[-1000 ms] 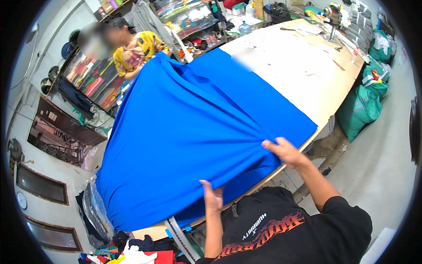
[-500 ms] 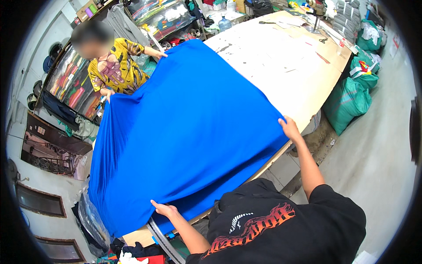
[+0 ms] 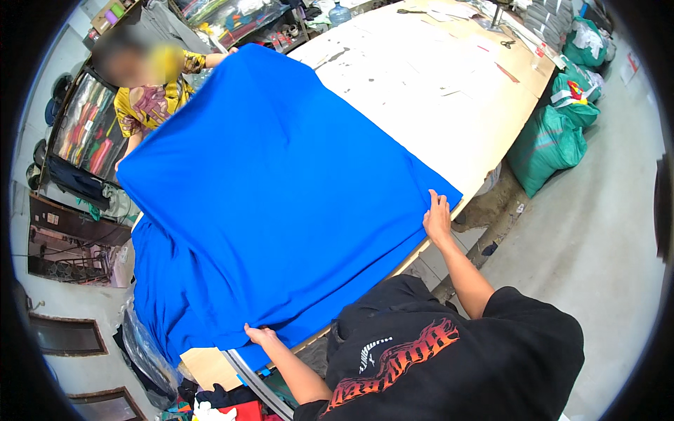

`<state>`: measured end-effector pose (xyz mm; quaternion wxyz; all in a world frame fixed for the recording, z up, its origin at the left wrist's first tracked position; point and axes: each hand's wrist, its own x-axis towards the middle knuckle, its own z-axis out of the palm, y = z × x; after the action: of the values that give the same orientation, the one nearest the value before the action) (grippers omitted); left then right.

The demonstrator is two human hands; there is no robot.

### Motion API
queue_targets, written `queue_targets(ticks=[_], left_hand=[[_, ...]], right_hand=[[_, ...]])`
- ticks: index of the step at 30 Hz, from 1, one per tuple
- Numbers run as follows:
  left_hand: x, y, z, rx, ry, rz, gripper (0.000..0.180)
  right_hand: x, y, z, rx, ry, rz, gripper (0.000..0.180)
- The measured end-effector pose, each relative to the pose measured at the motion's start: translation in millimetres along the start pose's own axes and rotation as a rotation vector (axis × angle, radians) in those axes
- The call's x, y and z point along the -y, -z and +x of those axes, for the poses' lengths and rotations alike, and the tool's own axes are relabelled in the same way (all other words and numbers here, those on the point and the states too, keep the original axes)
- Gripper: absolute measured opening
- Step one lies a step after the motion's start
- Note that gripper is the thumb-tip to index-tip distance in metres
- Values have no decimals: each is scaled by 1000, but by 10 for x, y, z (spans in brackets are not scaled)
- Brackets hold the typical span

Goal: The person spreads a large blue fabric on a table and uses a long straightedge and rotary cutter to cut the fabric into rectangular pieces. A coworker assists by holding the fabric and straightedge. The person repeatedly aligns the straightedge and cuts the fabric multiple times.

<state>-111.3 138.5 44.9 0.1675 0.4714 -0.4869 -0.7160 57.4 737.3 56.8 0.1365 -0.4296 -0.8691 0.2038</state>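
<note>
A large sheet of blue cloth [image 3: 281,189] spreads over the near left part of the work table. My left hand [image 3: 261,337] pinches the cloth's near edge, where it bunches in folds. Close to its right corner, my right hand [image 3: 438,219] rests on the cloth with fingers stretched out. Across the table a co-worker in a yellow patterned top [image 3: 151,105] holds the far edge raised with both hands. Under the cloth's left part the table top is hidden.
Scissors [image 3: 507,44] and paper scraps lie on the pale table top [image 3: 393,70]. Green sacks [image 3: 547,151] stand on the floor at the right. A curved grey strip [image 3: 256,382] sits by the near left table corner. Shelves of bagged fabric [image 3: 88,126] line the left wall.
The co-worker has lifted the far edge higher and leftward. On my side the cloth has sunk onto the table. My right hand has moved slightly left and down, its pinch on the corner loosened.
</note>
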Motion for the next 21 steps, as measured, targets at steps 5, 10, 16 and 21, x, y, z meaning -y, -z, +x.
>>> queue_targets(ticks=[5,10,16,21], left_hand=[[-345,-167,-159,-72,-374,57,75],[-383,16,-71,-257,-454,231,83],[-280,298,157,-161,-523,324,70],[-177,353,277,-72,-383,290,77]], right_hand=[[-148,42,37,-80,78,32,45],[-247,12,130,-158,26,79,26],[-282,103,74,-32,54,12,51],[-601,-248,246,-229,-49,113,38]])
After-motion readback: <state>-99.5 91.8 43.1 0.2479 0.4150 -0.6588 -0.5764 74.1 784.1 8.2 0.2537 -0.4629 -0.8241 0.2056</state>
